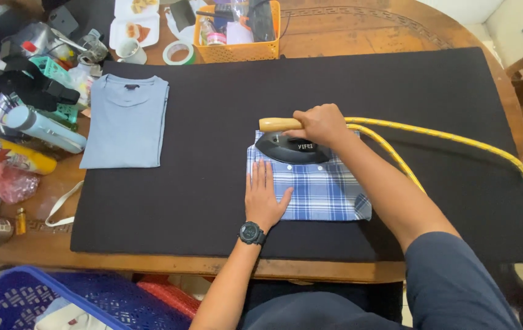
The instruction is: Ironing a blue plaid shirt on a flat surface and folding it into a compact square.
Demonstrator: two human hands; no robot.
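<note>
A folded blue-and-white plaid shirt [325, 192] lies on a black ironing mat [212, 110]. My right hand [319, 124] grips the wooden handle of a black iron [292, 148] resting on the shirt's top edge. My left hand [264, 197], with a black wristwatch, lies flat with fingers apart on the shirt's left side, just below the iron. A yellow braided cord [432, 131] runs from the iron to the right across the mat.
A folded light-blue T-shirt [127, 122] lies on the mat's left end. An orange basket [237, 52], a tape roll [179, 52], a cup and clutter crowd the wooden table's far and left sides. A blue laundry basket [23, 296] stands at the lower left.
</note>
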